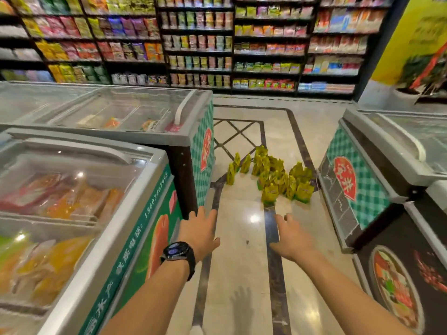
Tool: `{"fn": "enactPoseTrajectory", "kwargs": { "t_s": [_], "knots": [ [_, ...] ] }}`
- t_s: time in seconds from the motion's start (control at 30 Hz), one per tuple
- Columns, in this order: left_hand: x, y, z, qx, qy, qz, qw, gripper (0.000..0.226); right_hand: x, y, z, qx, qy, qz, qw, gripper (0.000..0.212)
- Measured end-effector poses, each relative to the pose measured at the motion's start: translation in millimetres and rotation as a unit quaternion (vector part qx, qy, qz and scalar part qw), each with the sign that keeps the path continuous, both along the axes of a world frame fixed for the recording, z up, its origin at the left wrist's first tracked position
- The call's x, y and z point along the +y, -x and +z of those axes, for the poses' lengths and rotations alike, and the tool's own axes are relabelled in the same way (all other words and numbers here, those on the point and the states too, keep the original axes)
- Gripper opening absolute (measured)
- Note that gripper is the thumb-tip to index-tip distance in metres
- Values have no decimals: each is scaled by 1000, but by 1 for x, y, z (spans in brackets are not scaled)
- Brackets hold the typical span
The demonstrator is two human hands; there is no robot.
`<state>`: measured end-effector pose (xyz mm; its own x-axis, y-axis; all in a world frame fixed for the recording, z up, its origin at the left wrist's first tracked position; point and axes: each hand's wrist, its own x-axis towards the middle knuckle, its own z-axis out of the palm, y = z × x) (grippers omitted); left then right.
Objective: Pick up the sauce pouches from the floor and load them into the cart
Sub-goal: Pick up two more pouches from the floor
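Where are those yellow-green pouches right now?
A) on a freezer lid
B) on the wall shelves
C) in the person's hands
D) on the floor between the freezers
D: the sauce pouches stand clustered on the floor between the freezers, ahead of the left hand and right hand, both open and empty.

The floor (242, 262) is glossy pale stone, crossed by dark inlaid bands (273, 274); 1 band passes under the right hand's fingers (281, 220) and runs on ahead. Ahead of both sets of fingers, clear of them and nearer the right ones than the left hand's fingers (202, 213), a crowd of yellow-green sauce pouches (278, 180) stands upright on the stone, packed close, with about 3 stragglers at its left edge. Beyond the pouches a dark diamond lattice (238, 136) is set into the floor. Chest freezers stand on it outside the left fingers (135, 238) and outside the right (358, 189).
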<state>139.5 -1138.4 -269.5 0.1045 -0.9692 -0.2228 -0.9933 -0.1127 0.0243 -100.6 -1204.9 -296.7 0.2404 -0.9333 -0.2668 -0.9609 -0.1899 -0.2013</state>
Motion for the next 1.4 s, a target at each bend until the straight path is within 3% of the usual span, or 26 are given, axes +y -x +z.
{"fn": "enactPoseTrajectory", "kwargs": {
  "t_s": [0.5, 1.0, 1.4],
  "knots": [
    [-312, -77, -19, 20, -5, -82, 996, 70, -262, -62, -11, 14, -14, -95, 995, 77],
    [-597, -97, -32, -18, -47, -70, 996, 64, -574, -108, -36, -38, -43, -20, 998, 84],
    [-832, -138, -109, -24, -98, -95, 990, 58, -773, -132, -81, -38, -93, -71, 992, 83]
  ]
}}
